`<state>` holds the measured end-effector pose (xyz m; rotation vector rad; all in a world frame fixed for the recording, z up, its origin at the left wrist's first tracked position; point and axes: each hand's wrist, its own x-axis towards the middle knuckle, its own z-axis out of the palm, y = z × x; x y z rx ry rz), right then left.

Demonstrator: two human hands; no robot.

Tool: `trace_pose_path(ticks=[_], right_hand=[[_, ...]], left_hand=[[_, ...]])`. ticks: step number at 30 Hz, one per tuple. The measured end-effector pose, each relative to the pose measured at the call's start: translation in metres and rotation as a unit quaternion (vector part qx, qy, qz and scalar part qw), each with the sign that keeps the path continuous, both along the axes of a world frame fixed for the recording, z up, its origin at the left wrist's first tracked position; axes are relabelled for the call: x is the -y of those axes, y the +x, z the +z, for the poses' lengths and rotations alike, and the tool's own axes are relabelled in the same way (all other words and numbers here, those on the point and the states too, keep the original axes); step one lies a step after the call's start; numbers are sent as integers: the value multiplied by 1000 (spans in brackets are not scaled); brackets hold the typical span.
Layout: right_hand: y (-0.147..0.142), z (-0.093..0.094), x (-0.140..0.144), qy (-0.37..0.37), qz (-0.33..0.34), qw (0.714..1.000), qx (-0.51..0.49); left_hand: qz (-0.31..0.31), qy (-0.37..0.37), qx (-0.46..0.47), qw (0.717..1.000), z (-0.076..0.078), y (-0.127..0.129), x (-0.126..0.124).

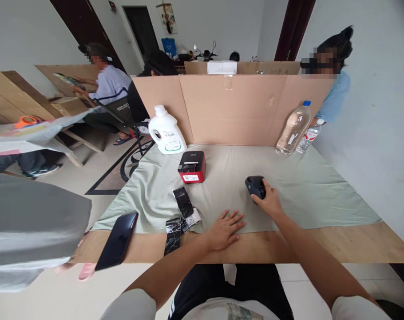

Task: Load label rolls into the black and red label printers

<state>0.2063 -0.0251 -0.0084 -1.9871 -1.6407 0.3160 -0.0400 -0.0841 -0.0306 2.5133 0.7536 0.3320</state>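
Observation:
My left hand (224,230) lies flat near the front edge of the table, fingers spread, holding nothing. Further forward on the right, my right hand (270,202) grips a small black boxy device (254,184) by its sides; part of the device is hidden by the fingers. To the left of both hands is a crumpled strip of shiny black film (183,202) with a small white roll (196,216) beside it. Beyond it stands a red and black label printer (192,166) with a white sticker on its front.
A greenish cloth (322,191) covers most of the wooden table (371,240). A dark smartphone (117,240) lies at the left corner. Behind are a white detergent jug (168,131), a cardboard screen (233,109), a large water bottle (293,129) and a smaller bottle (310,135). Other people sit nearby.

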Motion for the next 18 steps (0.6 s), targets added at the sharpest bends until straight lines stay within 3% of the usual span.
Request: trace_pose_path(ticks=[4,6,9,15,18], right_hand=[[-54,-15,38,24,23,999,8],[-73,-20,46,29,10,999,17],[-89,-24,53,35,5,999,33],[-87,-29,62,41,57,997,26],[-77,-33,59,56,75,996,-6]], left_hand=[[117,-60,144,981,-10,0,-6],[221,-77,199,952,-14,1,-12],[349,-83,212,909,-13,6,-21],[415,-153,221,869,-5,17,-35],[464,-254,217,820,-1,22,-45]])
